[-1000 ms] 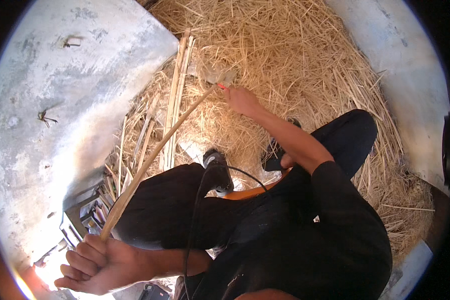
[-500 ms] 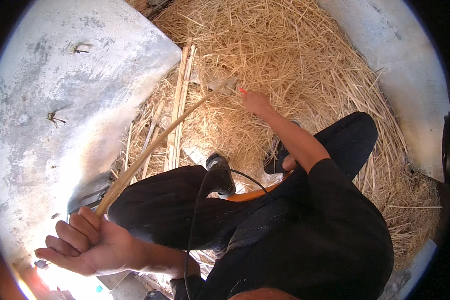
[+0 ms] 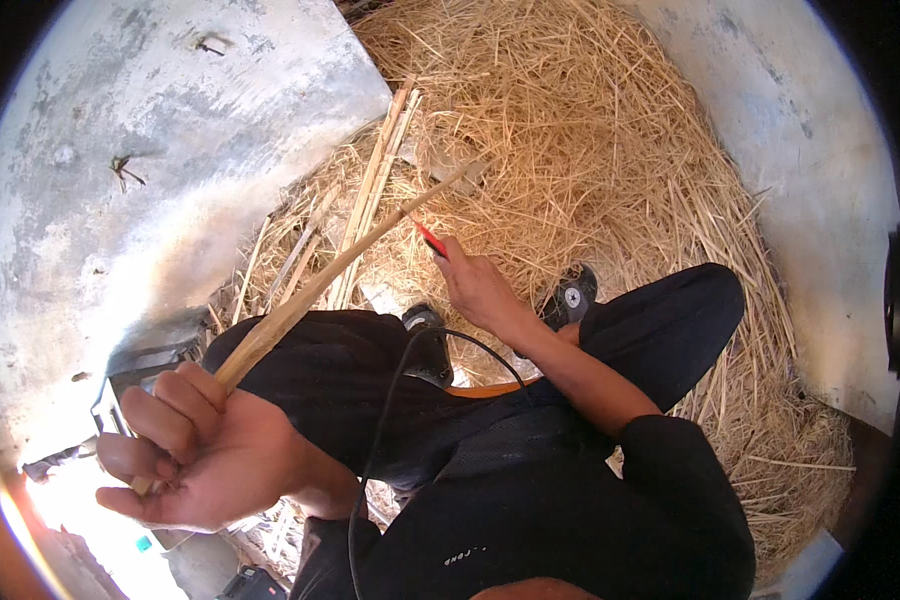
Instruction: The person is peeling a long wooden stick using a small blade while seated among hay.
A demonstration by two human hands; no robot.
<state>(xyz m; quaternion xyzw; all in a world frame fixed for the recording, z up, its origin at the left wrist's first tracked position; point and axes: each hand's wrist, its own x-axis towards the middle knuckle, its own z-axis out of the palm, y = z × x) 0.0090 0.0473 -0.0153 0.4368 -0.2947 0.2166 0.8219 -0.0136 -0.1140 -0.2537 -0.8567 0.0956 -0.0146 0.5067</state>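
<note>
My left hand [image 3: 205, 450], at the lower left, is closed round the near end of a long split bamboo strip [image 3: 290, 312]. The strip slants up and away over my left knee, and its thin far end reaches above the straw. My right hand [image 3: 478, 290] is closed on a small red and black knife-like tool [image 3: 432, 240]. The tool's tip is at or very near the strip's far part; contact cannot be made out for certain. Fingers hide most of its handle.
Several pale split strips [image 3: 380, 180] lie on the straw [image 3: 560, 130] beyond my left knee. A whitewashed block [image 3: 200, 130] stands at left, a pale wall [image 3: 810, 200] at right. A black cable [image 3: 400, 370] hangs over my lap; my shoes [image 3: 572, 296] rest on straw.
My right hand has come back toward me and leftward, bringing the red tool close to the strip. My left hand, still gripping the strip, has shifted slightly right. The view has turned a little.
</note>
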